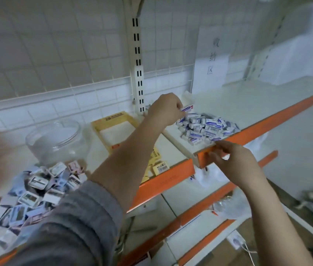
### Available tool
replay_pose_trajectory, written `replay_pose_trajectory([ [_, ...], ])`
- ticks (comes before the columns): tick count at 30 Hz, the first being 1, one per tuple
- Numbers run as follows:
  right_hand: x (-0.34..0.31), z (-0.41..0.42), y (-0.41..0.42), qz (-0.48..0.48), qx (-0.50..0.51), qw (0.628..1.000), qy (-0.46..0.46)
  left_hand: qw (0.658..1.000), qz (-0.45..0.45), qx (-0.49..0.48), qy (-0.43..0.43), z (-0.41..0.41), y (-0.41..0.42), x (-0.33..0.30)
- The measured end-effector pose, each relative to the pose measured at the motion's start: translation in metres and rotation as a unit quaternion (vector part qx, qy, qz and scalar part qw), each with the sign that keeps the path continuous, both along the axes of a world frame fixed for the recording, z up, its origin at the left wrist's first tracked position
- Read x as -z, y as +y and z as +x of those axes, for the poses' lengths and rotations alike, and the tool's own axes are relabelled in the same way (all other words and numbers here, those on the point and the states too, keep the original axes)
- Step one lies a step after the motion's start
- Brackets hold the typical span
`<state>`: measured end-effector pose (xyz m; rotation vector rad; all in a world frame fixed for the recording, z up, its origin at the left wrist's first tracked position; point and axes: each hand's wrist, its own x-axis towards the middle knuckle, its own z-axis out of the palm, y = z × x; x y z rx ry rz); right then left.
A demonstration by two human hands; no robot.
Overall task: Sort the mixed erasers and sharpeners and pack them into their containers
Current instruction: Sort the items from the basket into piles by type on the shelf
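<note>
Head view: a person's left hand (166, 109) reaches over a store shelf (251, 104), fingers curled and pinching a white-and-blue eraser (187, 108) just above the far edge of a loose eraser pile (206, 127). The right hand (234, 160) rests at the shelf's orange front edge (267, 123), just below the pile, fingertips drawn together; whether they hold anything cannot be told. Well left of the fingers sit a yellow cardboard box (116, 129), a clear plastic jar (56, 140) and a heap of packaged sharpeners (35, 189).
</note>
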<state>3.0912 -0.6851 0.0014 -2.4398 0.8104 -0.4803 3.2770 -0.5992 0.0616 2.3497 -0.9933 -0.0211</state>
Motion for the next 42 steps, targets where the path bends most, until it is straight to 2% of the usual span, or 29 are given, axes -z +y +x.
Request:
replay_pose_trajectory([
  [6,0.002,-0.021,-0.014,-0.003,0.024,1.000,0.007,0.999,0.018,-0.040,0.026,0.033,-0.046,0.020],
  [11,0.000,-0.023,-0.017,-0.005,0.023,1.000,0.014,0.999,0.010,-0.025,0.042,0.040,-0.054,0.027],
  [15,-0.004,-0.023,-0.018,-0.010,0.010,1.000,0.014,0.998,-0.007,-0.036,0.052,0.039,-0.046,0.027],
  [21,-0.011,-0.016,-0.007,-0.006,-0.017,1.000,-0.018,0.996,0.018,-0.080,0.036,0.017,-0.002,0.025],
  [23,-0.015,-0.010,0.002,0.001,-0.039,0.999,-0.023,0.994,0.011,-0.103,0.027,0.005,0.026,0.020],
  [29,-0.033,0.021,0.057,-0.014,-0.133,0.989,-0.070,0.982,-0.084,-0.168,-0.014,-0.038,0.156,-0.011],
  [35,-0.046,0.065,0.173,-0.001,-0.265,0.957,-0.115,0.953,-0.056,-0.290,-0.070,-0.057,0.325,-0.021],
  [38,-0.052,0.093,0.241,-0.024,-0.316,0.940,-0.129,0.931,-0.047,-0.347,-0.103,-0.057,0.409,-0.019],
  [42,-0.050,0.125,0.336,-0.007,-0.358,0.921,-0.153,0.924,-0.023,-0.360,-0.127,-0.048,0.500,-0.018],
])
